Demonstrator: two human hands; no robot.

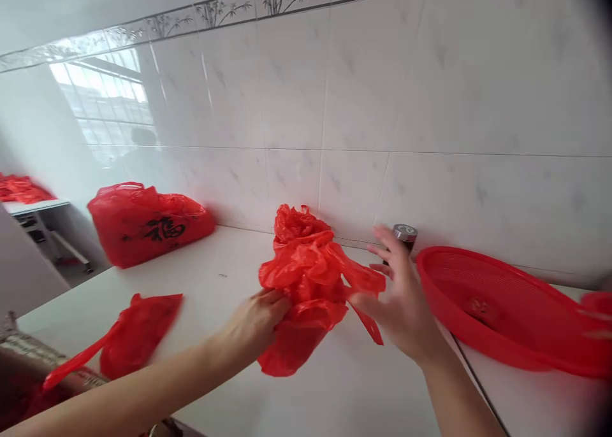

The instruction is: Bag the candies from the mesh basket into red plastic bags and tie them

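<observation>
A crumpled red plastic bag (306, 278) is held above the white table in front of me. My left hand (261, 319) has its fingers closed on the bag's left side, with the fingertips partly hidden in the folds. To the right, my right hand (394, 297) is raised with its fingers spread and its thumb close to the bag's loose handles; whether the thumb touches them I cannot tell. More crumpled red plastic (299, 223) shows behind the held bag, and where one ends and the other begins is unclear.
A full red bag with a black character (153, 227) stands against the tiled wall. A flat red bag (141, 335) lies at the table's left edge. On the right are a red plastic basket (478, 341) and a dark jar with a silver lid (405, 232). Red plastic (23, 188) lies on another table.
</observation>
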